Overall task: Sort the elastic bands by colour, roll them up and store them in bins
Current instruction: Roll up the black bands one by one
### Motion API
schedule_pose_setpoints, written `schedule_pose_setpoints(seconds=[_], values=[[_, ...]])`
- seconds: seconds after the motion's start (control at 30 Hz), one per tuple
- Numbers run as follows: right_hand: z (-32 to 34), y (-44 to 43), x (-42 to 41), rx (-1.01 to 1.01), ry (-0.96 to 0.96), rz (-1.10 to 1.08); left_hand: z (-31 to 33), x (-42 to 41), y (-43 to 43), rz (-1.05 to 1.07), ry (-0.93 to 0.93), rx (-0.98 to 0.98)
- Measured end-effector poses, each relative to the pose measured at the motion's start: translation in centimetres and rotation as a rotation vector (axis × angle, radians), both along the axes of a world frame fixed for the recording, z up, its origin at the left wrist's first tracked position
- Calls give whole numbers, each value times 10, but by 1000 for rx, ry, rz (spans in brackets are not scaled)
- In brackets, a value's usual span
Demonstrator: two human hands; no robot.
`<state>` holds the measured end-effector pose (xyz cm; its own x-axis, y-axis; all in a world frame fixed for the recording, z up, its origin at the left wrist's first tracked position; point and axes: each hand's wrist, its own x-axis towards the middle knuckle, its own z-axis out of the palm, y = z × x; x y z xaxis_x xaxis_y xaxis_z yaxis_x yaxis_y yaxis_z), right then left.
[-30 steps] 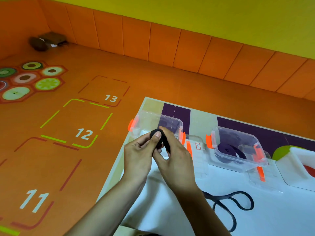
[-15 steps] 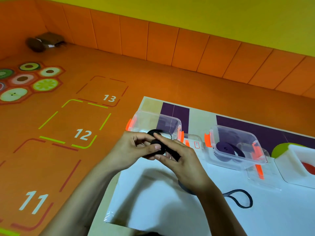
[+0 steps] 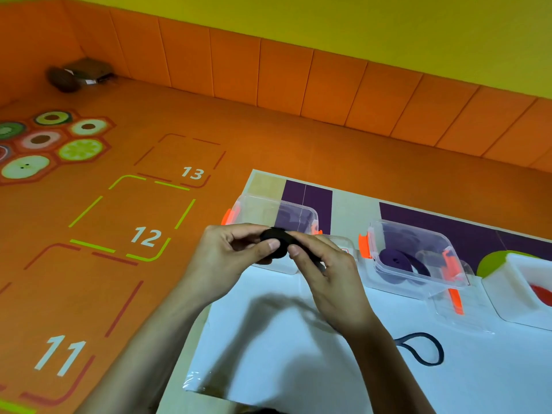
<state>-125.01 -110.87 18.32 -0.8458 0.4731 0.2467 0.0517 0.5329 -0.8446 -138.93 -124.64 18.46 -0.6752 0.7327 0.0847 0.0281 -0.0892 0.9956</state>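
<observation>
My left hand (image 3: 230, 258) pinches a partly rolled black elastic band (image 3: 276, 239) between thumb and fingers. My right hand (image 3: 328, 273) holds the band's strap right beside the roll. The band's loose tail runs under my right arm and ends in a loop (image 3: 424, 349) on the white sheet. Directly behind my hands stands a clear bin (image 3: 277, 209) with orange clips. A second clear bin (image 3: 418, 252) to the right holds rolled purple bands (image 3: 395, 262).
A white container (image 3: 507, 282) with something red inside sits at the far right edge. Clear lids (image 3: 457, 312) lie in front of the bins. The low table's left edge borders an orange floor mat with numbered squares (image 3: 143, 234).
The roll in my hands has grown and the loose loop on the sheet has been drawn shorter toward my right arm. Both hands stayed in front of the left bin.
</observation>
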Motion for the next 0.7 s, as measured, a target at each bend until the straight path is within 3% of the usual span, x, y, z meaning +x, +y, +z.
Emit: schedule_pose_setpoints(seconds=[0.23, 0.33, 0.5, 0.53, 0.63, 0.7], values=[[6, 9, 6, -432, -16, 142, 4, -1, -7, -55, 164, -77], [-2, 14, 10, -248, -111, 103, 0, -1, -10, -88, 300, -173], [-10, 15, 10, 195, -115, -47, 1, -3, -10, -81, 311, -194], [-11, 14, 10, 178, -107, -36, 2, -3, -11, -81, 302, -188], [-7, 10, 12, -142, -102, 47, 4, -5, -13, -84, 258, -182], [-5, 11, 14, -186, -114, 72, 4, -5, -14, -98, 251, -198]])
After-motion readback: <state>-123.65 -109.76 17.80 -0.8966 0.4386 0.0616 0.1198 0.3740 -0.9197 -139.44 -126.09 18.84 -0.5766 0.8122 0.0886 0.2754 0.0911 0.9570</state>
